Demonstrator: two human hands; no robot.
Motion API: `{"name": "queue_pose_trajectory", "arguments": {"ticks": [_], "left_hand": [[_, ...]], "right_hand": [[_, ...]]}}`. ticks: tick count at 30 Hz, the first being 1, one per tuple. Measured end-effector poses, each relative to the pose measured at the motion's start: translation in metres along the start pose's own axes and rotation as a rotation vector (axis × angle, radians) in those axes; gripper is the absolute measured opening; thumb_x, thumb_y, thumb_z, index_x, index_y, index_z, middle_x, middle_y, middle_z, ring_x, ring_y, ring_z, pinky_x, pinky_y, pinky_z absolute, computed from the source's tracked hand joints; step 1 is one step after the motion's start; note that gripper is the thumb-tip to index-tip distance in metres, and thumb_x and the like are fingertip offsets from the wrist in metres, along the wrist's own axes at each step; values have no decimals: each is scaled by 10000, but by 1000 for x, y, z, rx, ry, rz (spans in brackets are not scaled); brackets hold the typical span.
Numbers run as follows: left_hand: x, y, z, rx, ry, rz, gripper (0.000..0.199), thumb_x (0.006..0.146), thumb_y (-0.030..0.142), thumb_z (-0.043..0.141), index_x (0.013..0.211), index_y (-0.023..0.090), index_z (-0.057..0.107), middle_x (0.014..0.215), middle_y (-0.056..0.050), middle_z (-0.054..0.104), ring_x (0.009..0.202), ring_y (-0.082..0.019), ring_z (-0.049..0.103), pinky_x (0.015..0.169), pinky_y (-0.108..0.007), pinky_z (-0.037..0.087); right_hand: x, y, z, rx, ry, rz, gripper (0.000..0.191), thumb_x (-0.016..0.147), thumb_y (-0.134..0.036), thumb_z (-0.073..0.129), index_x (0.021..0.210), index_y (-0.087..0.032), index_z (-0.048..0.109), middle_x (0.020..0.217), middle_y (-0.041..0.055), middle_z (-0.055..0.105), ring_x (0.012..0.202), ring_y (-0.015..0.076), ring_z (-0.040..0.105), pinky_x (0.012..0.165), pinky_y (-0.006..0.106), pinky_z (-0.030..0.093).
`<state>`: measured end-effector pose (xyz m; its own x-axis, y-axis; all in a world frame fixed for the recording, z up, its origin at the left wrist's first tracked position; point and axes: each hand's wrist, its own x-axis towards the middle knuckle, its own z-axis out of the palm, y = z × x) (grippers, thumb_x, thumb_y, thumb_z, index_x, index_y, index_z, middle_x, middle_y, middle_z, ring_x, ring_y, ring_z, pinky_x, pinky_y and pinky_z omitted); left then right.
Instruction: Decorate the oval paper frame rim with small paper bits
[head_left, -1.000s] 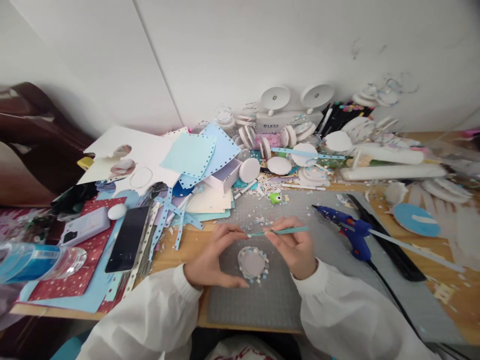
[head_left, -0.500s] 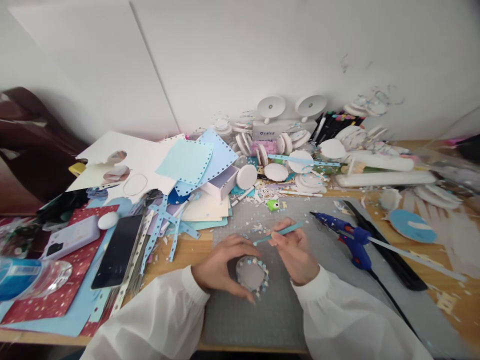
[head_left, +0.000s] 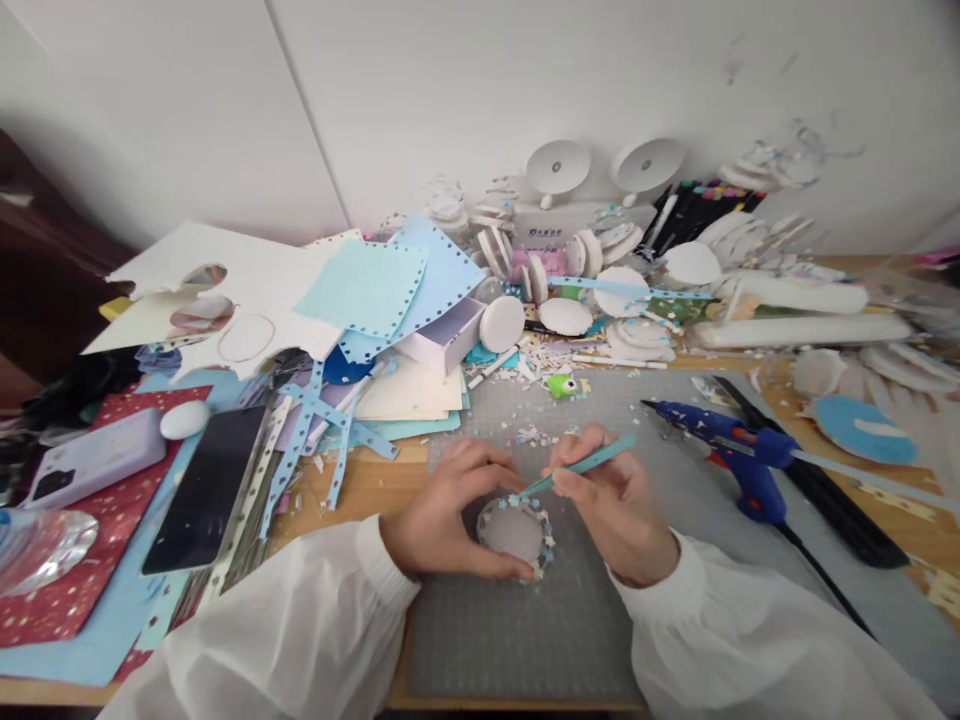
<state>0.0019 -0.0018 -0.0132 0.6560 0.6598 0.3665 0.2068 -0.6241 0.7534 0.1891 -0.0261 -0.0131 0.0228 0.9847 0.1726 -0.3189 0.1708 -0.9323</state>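
A small round white disc [head_left: 510, 532], edged with tiny white and pale blue paper stars, lies on the grey cutting mat [head_left: 517, 650]. My left hand [head_left: 457, 510] curls around it, thumb along its near side and fingers along its far side. Between the thumb and fingers of my right hand [head_left: 611, 500] is a pair of teal tweezers [head_left: 600, 455]. Their tips point down and left, at the stars on the disc's far rim. Whether the tips grip a star is too small to tell. Loose stars [head_left: 534, 436] lie scattered just beyond.
To the right lie a blue hot glue gun [head_left: 739, 450] and a long black tool [head_left: 832, 490]. Patterned paper sheets [head_left: 364, 290], a phone [head_left: 206, 490] and a plastic bottle [head_left: 52, 550] are on the left. White discs [head_left: 502, 322] and a green figure [head_left: 560, 385] stand behind.
The tweezers' tips have come down to the disc's far rim. My left thumb lies closer along the near edge. The whole view has shifted slightly.
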Motion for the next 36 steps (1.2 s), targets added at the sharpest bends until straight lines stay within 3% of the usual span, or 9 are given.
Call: {"name": "queue_pose_trajectory", "arguments": {"ticks": [9,17,36], "left_hand": [[-2,3,0,119,35,-30,593,550,584,756,959,182,606,994,-92,602,903,-241,542,822,-366,379],[-3,3,3,200,12,34,600,583,598,727,991,178,597,970,-81,613,877,-228,542,801,-355,350],[-2,4,3,183,16,31,610,596,607,713,1006,170,602,964,-94,615,880,-233,560,804,-356,379]], "right_hand": [[-5,-3,4,-185,-100,-53,107,778,-200,644,783,-211,537,683,-19,472,600,107,485,518,235,425],[-10,-3,4,-267,-158,-78,94,800,-196,618,795,-215,526,681,-19,464,591,108,462,518,248,405],[-10,-3,3,-438,-197,-211,110,784,-149,614,794,-213,525,692,-5,499,629,132,500,552,283,426]]}}
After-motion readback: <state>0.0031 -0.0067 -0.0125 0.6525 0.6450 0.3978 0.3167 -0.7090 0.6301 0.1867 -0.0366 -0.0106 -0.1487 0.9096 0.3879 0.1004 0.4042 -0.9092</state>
